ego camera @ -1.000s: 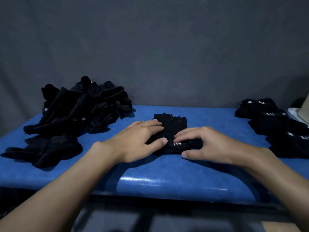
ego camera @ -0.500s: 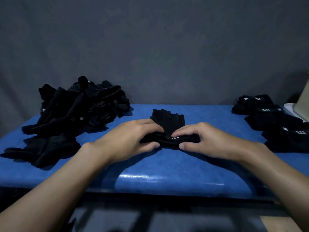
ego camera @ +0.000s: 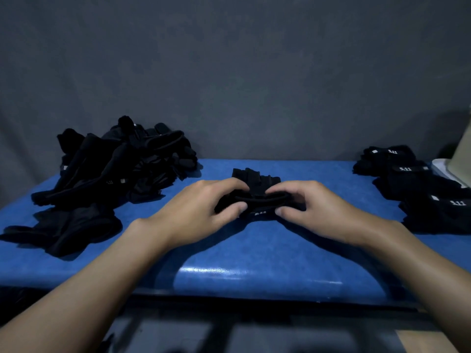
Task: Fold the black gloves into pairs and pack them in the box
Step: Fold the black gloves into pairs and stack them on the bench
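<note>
While the black glove pair lies mid-table on the blue table, the left hand and right hand pinch its near edge between curled fingers and thumbs, with loose gloves left and folded pairs right.

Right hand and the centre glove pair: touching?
Touching. In the head view the right hand pinches the glove pair between thumb and curled fingers, with no gap.

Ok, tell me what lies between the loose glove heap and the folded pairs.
Head view: the glove pair, gripped by the left hand and right hand, on blue tabletop.
</note>
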The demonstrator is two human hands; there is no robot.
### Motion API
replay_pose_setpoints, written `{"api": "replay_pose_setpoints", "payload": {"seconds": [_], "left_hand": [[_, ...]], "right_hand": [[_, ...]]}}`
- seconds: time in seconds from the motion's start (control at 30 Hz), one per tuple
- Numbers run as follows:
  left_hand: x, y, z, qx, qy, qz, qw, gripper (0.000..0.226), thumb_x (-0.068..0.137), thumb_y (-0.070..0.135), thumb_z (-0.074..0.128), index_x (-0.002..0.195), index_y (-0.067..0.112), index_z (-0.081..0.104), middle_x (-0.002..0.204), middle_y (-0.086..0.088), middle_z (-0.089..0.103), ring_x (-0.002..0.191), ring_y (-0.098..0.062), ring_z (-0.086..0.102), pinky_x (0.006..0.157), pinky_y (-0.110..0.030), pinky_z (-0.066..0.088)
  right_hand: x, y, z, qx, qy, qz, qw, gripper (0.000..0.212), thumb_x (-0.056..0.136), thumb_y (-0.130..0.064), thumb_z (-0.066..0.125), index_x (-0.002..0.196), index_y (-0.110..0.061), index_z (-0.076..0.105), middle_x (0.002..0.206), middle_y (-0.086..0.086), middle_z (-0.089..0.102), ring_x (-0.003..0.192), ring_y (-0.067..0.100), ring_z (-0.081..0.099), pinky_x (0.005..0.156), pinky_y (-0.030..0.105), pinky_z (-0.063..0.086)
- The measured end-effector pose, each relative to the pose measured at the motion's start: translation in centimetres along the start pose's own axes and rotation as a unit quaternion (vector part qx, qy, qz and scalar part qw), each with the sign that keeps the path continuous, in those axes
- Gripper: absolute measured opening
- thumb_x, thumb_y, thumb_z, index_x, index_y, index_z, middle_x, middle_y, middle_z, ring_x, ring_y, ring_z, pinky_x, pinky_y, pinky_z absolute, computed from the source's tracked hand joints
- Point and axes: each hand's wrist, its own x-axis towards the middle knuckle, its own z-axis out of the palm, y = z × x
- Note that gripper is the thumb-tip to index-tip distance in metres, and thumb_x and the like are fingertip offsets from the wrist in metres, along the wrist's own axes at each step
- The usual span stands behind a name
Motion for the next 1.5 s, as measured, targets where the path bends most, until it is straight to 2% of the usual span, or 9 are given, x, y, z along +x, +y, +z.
{"api": "replay_pose_setpoints", "payload": {"seconds": [0.17, 0.3, 0.5, 0.63, 0.73, 0.9, 1.03, 1.23, 1.5], "left_hand": [[0.1, 0.1, 0.0, -0.071, -0.011, -0.021, 0.997, 0.071, 0.076, 0.045, 0.079, 0.137, 0.041, 0.043, 0.119, 0.026, 0.059, 0.108, 0.001, 0.057, 0.092, -0.028, 0.049], [0.1, 0.0, 0.3, -0.071, -0.008, -0.015, 0.997, 0.06, 0.086, 0.029, 0.074, 0.136, 0.04, 0.042, 0.114, 0.023, 0.063, 0.101, -0.001, 0.059, 0.086, -0.026, 0.048], [0.2, 0.2, 0.6, -0.113, 0.024, -0.039, 0.993, 0.048, 0.091, 0.026, 0.069, 0.135, 0.032, 0.05, 0.096, 0.021, 0.065, 0.089, -0.008, 0.062, 0.08, -0.024, 0.049], [0.4, 0.2, 0.6, -0.106, 0.05, -0.057, 0.991, 0.036, 0.09, 0.026, 0.069, 0.124, 0.03, 0.056, 0.075, 0.014, 0.064, 0.07, -0.011, 0.058, 0.063, -0.015, 0.042], [0.5, 0.3, 0.7, -0.113, 0.052, -0.073, 0.99, 0.037, 0.09, 0.026, 0.07, 0.125, 0.03, 0.057, 0.067, 0.0, 0.064, 0.062, -0.014, 0.057, 0.058, -0.017, 0.042], [0.8, 0.3, 1.2, -0.123, 0.055, -0.094, 0.986, 0.042, 0.092, 0.029, 0.067, 0.133, 0.026, 0.055, 0.085, 0.009, 0.064, 0.061, -0.014, 0.058, 0.058, -0.018, 0.042], [1.1, 0.1, 1.7, -0.129, 0.063, -0.111, 0.983, 0.042, 0.094, 0.028, 0.063, 0.135, 0.023, 0.054, 0.106, 0.015, 0.061, 0.055, -0.003, 0.051, 0.056, -0.011, 0.037], [1.6, 0.0, 2.1, -0.093, 0.067, -0.124, 0.986, 0.04, 0.096, 0.03, 0.06, 0.134, 0.02, 0.056, 0.121, 0.007, 0.061, 0.064, 0.02, 0.05, 0.064, -0.006, 0.039], [2.2, 0.3, 2.2, -0.064, 0.066, -0.171, 0.981, 0.04, 0.096, 0.037, 0.056, 0.135, 0.025, 0.053, 0.118, 0.009, 0.06, 0.072, -0.002, 0.052, 0.072, -0.013, 0.036]], "right_hand": [[0.2, 0.1, 0.0, 0.048, 0.014, -0.002, 0.999, 0.024, 0.091, -0.005, 0.062, 0.11, -0.02, 0.067, 0.102, -0.006, 0.073, 0.101, 0.01, 0.068, 0.096, 0.039, 0.052], [0.2, -0.1, 0.0, 0.07, 0.03, 0.006, 0.997, 0.02, 0.094, -0.007, 0.059, 0.101, -0.024, 0.066, 0.085, -0.016, 0.072, 0.081, -0.001, 0.066, 0.079, 0.025, 0.049], [0.1, -0.3, 0.1, 0.103, 0.038, 0.009, 0.994, 0.018, 0.097, -0.018, 0.055, 0.11, -0.027, 0.063, 0.095, 0.009, 0.073, 0.093, 0.03, 0.069, 0.089, 0.053, 0.053], [-0.1, -0.9, -0.1, 0.125, 0.04, 0.021, 0.991, 0.026, 0.093, -0.017, 0.064, 0.118, -0.024, 0.06, 0.11, 0.004, 0.068, 0.072, 0.013, 0.064, 0.079, 0.033, 0.054], [-0.1, -0.7, 0.0, 0.11, 0.033, 0.028, 0.993, 0.043, 0.087, -0.017, 0.072, 0.126, -0.027, 0.054, 0.119, 0.002, 0.063, 0.064, 0.014, 0.055, 0.068, 0.028, 0.052], [0.5, -0.2, 0.7, 0.082, 0.077, 0.025, 0.993, 0.036, 0.088, -0.018, 0.07, 0.118, -0.032, 0.056, 0.106, 0.002, 0.066, 0.069, 0.03, 0.061, 0.074, 0.04, 0.057], [0.7, 0.1, 1.1, 0.017, 0.105, 0.012, 0.994, 0.031, 0.089, -0.023, 0.069, 0.117, -0.031, 0.058, 0.097, -0.018, 0.064, 0.092, 0.003, 0.062, 0.084, 0.023, 0.05], [1.3, 0.8, 1.6, -0.004, 0.117, 0.032, 0.993, 0.032, 0.091, -0.028, 0.065, 0.122, -0.026, 0.059, 0.102, -0.013, 0.065, 0.098, 0.006, 0.061, 0.089, 0.023, 0.048], [2.4, 1.1, 2.1, -0.003, 0.155, 0.065, 0.986, 0.032, 0.091, -0.031, 0.065, 0.122, -0.023, 0.061, 0.084, -0.007, 0.06, 0.08, 0.01, 0.061, 0.073, 0.02, 0.047]]}}
